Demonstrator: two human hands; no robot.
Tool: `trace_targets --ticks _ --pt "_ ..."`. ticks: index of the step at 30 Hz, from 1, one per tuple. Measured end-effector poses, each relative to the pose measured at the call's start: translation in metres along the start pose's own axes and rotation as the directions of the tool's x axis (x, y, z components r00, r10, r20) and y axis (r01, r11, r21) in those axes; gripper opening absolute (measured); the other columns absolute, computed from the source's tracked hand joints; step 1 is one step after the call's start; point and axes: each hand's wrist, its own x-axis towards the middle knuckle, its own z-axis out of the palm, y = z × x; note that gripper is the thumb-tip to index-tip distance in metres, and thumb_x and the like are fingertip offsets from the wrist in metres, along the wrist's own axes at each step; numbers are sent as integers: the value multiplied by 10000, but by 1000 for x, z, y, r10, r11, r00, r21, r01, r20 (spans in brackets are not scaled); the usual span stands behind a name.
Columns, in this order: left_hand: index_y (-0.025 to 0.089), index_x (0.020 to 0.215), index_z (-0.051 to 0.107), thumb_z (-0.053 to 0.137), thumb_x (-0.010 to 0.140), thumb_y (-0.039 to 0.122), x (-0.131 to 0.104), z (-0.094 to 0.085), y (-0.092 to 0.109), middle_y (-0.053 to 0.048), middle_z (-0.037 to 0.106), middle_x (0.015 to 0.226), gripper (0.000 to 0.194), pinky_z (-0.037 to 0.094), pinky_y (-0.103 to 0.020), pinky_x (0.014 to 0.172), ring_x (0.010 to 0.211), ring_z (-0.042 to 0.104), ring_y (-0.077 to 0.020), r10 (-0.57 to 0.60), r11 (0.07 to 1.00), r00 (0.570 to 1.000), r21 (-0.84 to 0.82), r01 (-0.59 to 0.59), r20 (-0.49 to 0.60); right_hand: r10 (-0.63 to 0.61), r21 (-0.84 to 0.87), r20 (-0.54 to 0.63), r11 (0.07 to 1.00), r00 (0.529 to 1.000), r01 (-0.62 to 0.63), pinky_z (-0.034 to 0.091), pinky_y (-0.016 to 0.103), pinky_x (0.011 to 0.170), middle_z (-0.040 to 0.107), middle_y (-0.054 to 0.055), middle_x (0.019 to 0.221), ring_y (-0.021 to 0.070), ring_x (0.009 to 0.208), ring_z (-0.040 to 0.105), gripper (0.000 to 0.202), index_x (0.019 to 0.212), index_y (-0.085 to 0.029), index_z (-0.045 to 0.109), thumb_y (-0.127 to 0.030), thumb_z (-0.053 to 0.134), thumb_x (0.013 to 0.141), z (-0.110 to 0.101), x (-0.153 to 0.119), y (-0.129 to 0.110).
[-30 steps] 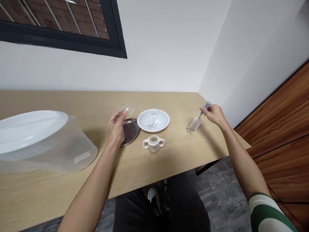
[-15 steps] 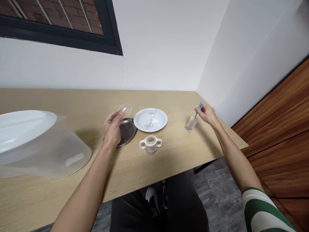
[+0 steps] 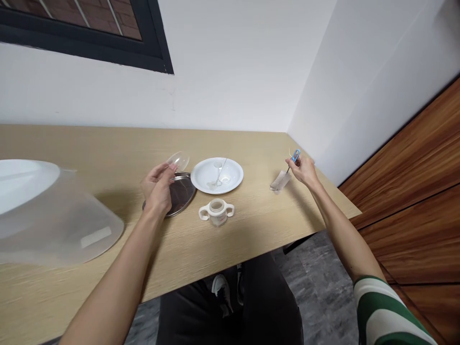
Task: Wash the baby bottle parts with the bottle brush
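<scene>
At far left, a frosted, translucent plastic container with a smooth white rounded top rests on the pale wood-grain desk; a pale rectangular label is on its wall.

Next, the left hand grips a clear, glossy, dome-shaped plastic piece between thumb and fingers, raised above the desk. Partly behind this hand lies a round, dark metal tray with a shiny rim.

Just beside it sits a shallow, smooth white oval dish holding small clear pieces and a thin rod. In front stands a small clear cup with two curved white handles, upright.

At right, the right hand is closed on a brush-like tool with a looped blue handle, thin dark shaft and pale translucent head, slanting down; contact with the desk cannot be determined.
</scene>
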Motion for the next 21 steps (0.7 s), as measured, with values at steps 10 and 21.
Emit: trace_targets --ticks 10,21 --pt "200 1061 643 814 489 652 -1 3 -3 -131 644 1209 749 402 -341 746 1026 613 -264 99 995 991 22 -97 -89 8 -29 15 1000 1000 -7 227 283 573 373 -17 526 100 514 309 374 616 -167 419 -419 549 860 1 -4 -5" --pt "107 1058 699 850 539 468 5 4 -6 -103 695 1001 650 427 -213 647 815 616 -145 98 990 984 -86 -112 -151 52 -65 40 997 998 -49 218 282 585 445 -4 572 115 534 312 354 661 -173 424 -413 518 903 6 -7 -12"
